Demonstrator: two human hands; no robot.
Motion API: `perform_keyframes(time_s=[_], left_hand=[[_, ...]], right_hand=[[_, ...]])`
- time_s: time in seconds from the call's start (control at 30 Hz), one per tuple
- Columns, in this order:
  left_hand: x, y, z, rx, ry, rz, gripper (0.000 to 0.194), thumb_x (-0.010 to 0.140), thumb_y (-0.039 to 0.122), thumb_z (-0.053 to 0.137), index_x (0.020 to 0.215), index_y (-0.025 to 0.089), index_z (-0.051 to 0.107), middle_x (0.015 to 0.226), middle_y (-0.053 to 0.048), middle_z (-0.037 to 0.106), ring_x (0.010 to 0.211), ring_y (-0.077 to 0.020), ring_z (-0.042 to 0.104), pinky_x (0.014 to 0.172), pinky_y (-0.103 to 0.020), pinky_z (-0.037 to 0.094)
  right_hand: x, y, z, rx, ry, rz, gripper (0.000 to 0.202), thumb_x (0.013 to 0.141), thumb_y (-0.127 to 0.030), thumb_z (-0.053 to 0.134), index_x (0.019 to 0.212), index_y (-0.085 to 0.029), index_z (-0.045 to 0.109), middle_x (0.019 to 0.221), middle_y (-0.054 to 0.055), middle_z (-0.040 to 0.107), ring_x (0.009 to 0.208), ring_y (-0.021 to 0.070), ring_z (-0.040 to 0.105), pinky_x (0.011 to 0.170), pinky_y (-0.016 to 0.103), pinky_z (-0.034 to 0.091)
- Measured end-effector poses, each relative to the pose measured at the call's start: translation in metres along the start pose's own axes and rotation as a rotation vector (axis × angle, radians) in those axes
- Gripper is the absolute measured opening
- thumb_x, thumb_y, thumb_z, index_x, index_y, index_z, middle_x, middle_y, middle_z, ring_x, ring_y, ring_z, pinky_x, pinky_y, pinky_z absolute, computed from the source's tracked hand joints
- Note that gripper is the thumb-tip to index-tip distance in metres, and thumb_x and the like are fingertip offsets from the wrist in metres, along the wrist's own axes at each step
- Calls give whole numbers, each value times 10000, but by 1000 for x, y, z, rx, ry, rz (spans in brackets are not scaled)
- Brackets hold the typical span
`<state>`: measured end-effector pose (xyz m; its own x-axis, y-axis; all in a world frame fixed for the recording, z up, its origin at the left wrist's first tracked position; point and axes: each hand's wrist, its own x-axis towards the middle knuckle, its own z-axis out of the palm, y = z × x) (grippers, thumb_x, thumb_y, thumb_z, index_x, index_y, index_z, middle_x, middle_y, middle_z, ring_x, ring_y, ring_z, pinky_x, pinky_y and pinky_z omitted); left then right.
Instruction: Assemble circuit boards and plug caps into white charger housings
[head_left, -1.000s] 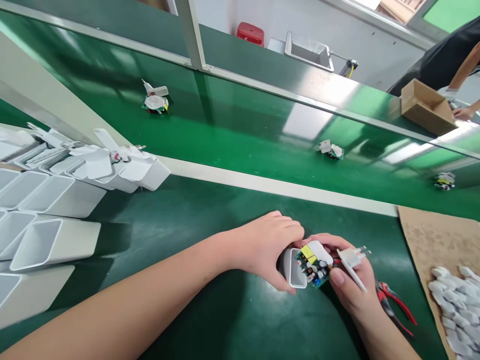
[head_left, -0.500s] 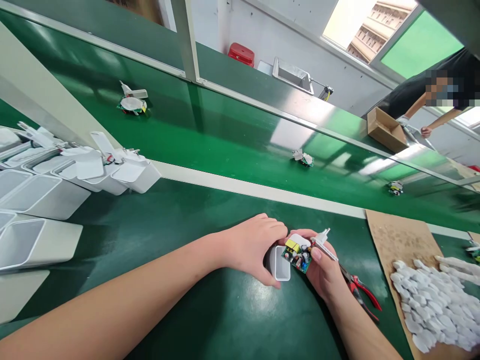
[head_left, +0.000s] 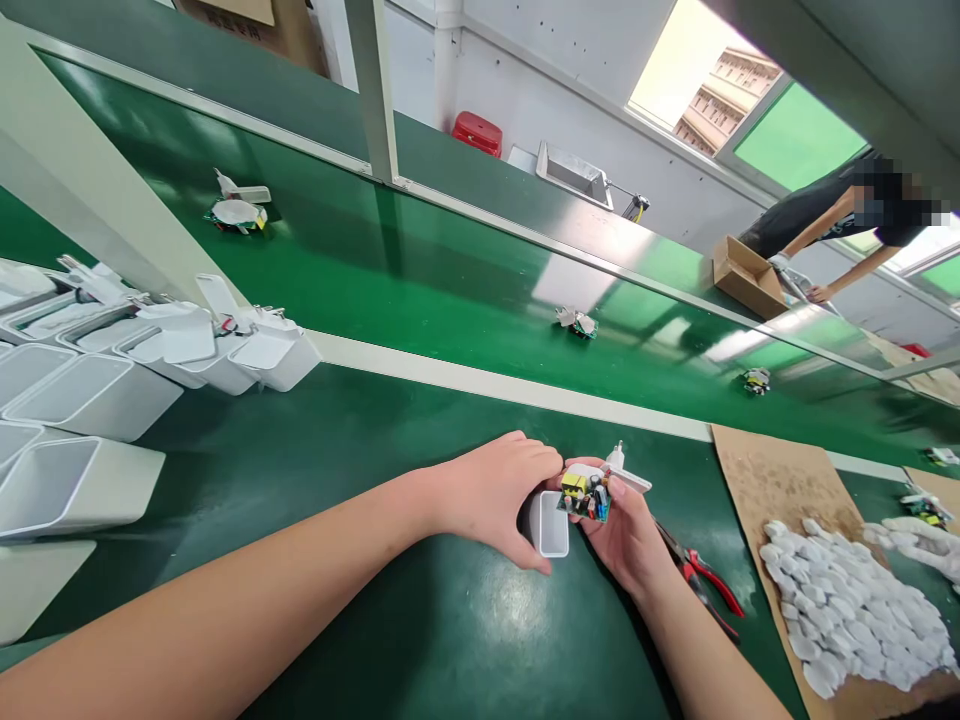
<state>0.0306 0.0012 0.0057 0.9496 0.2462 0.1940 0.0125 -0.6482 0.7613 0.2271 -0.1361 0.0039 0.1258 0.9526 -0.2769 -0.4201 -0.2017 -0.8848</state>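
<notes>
While the left hand (head_left: pixel 499 498) curls around the white case (head_left: pixel 553 525), its open end facing up, the right hand (head_left: pixel 626 530) pinches the circuit board (head_left: pixel 586 495) between thumb and fingers, with the plug piece (head_left: pixel 626 468) beside its thumb; taking the case as landmark, the board sits at its upper right edge, the red-handled pliers (head_left: pixel 701 575) lie to its right, the white lumps (head_left: pixel 855 605) on cardboard (head_left: pixel 780 465) farther right, and the empty cases (head_left: pixel 82 480) well to its left
</notes>
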Motion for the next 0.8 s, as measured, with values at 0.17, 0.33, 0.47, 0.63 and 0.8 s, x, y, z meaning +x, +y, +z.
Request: perform_keyframes(time_s=[0.17, 0.33, 0.47, 0.63, 0.8], left_hand=[[0, 0, 0, 4, -4, 4, 624, 664, 634, 889, 883, 235, 463, 856, 17, 601, 782, -217, 583, 791, -353, 377], [0, 1, 0, 17, -9, -10, 624, 655, 642, 891, 895, 231, 488, 861, 13, 606, 790, -222, 591, 799, -361, 394], [0, 0, 1, 20, -6, -12, 624, 646, 644, 899, 898, 231, 505, 858, 16, 605, 777, -216, 584, 793, -368, 402], [0, 0, 0, 10, -17, -20, 633, 649, 655, 895, 900, 230, 499, 857, 20, 595, 780, -212, 574, 797, -369, 399], [1, 1, -2, 13, -42, -26, 627, 661, 660, 886, 911, 229, 505, 866, 19, 590, 794, -213, 575, 795, -363, 391]], right_hand=[[-2, 1, 1, -35, -4, -32, 386, 926, -549, 766, 1133, -224, 784, 1068, 95, 815, 936, 273, 770, 860, 424, 645], [-7, 4, 0, -114, -26, -130, 416, 896, -516, 831, 1211, -253, 764, 1138, 84, 806, 1020, 271, 759, 894, 388, 607], [-8, 5, -1, -134, -26, -136, 432, 895, -534, 830, 1218, -256, 758, 1150, 89, 804, 1034, 288, 754, 904, 416, 602], [-8, 5, 0, -139, -30, -146, 436, 885, -543, 835, 1205, -256, 759, 1138, 88, 803, 1041, 294, 750, 917, 426, 600], [-9, 5, -1, -173, -36, -168, 417, 899, -528, 827, 1206, -253, 760, 1112, 79, 795, 1019, 274, 736, 915, 404, 584]])
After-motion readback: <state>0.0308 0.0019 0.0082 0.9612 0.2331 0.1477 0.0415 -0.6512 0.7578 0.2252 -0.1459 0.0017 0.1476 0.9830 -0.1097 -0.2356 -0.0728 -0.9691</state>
